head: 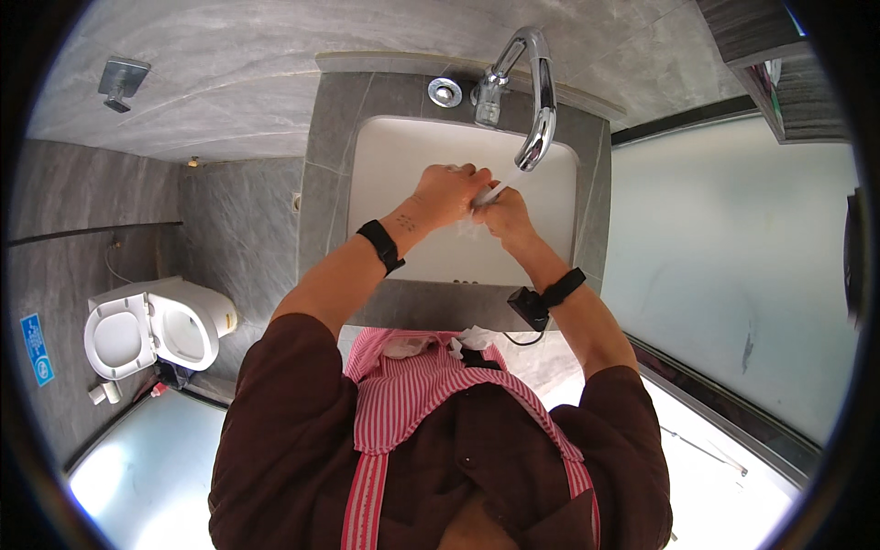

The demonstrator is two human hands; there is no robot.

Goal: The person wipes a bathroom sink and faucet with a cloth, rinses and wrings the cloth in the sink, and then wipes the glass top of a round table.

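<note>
My left hand (450,192) and my right hand (507,212) meet over a white washbasin (405,254), under the stream from a chrome faucet (540,134). Water runs onto the fingers where the hands touch. The fingers are curled, and whether something small lies between them cannot be told. A black band (381,247) is round the left wrist. The right wrist bears another black band (564,287) with a small black device (529,307) on it. I wear a red-and-white striped apron (405,399) with crumpled white tissue (476,338) at its pocket.
A grey stone counter (326,199) surrounds the basin, with a round chrome fitting (445,92) beside the faucet. A white toilet (185,330) with its lid raised stands at the left. On the right are a frosted glass panel (729,240) and a dark wall cabinet (811,103).
</note>
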